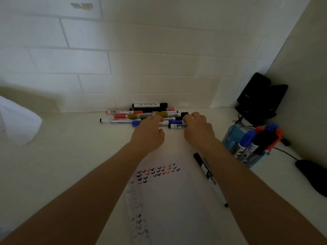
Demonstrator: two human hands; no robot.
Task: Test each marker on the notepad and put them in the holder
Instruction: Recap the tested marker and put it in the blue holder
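Both of your hands are stretched out to the pile of markers point(141, 115) that lies flat on the counter point(70, 156), hard against the tiled wall point(123, 68). Your left hand point(148, 134) has its fingertips on the pile's near edge with the thumb held apart below them. Your right hand point(199, 131) is just beside it, fingers bent over the right end of the pile, by a blue-capped marker point(177, 122). Whether either hand actually grips a marker cannot be told, because the fingers hide the contact.

The notepad point(168, 200) lies between your forearms, nearer to you than the pile. It carries rows of small tick marks point(157, 171) in black, red and blue (one looks gold). A single black marker point(206, 171) lies on the counter along the pad's right edge, partly under your right forearm.

The holder point(235, 138) is a blue, see-through tub. It stands to the right of your right hand, with several capped markers point(261, 138) in it leaning right. Behind it in the corner sit black objects point(260, 96) with a cable.
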